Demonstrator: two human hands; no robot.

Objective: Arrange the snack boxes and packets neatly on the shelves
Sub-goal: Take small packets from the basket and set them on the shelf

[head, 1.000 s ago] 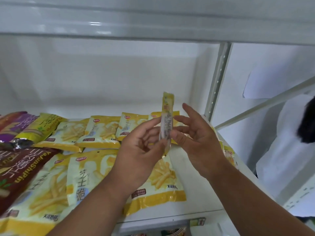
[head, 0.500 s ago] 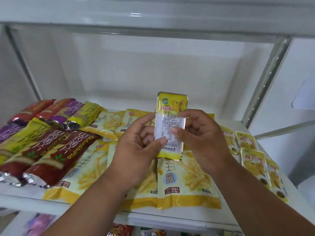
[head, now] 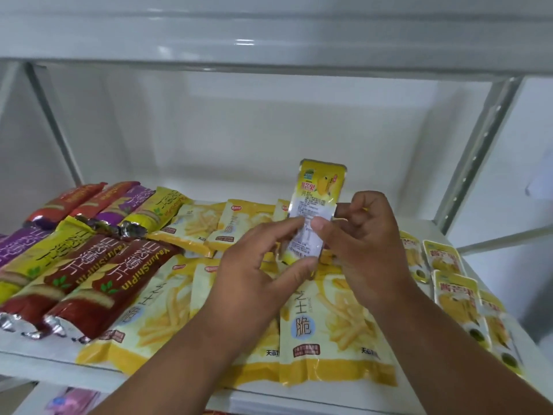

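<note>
I hold a small yellow mango snack packet [head: 317, 199] upright above the white shelf [head: 449, 235], its printed back facing me. My left hand [head: 260, 265] pinches its lower left edge with thumb and fingers. My right hand [head: 362, 235] pinches its right side. Below lie yellow fries packets [head: 332, 327] in rows. More small mango packets [head: 454, 292] lie along the shelf's right edge.
Long red, purple and yellow biscuit packs [head: 77, 265] lie side by side on the shelf's left half. A metal upright [head: 475, 154] stands at the right, another [head: 51, 121] at the left. The upper shelf's edge [head: 269, 46] hangs overhead. The shelf's back strip is bare.
The small packet turned from edge-on to showing its printed back. My view shifted left and down, bringing the biscuit packs and the mango packets on the right into sight.
</note>
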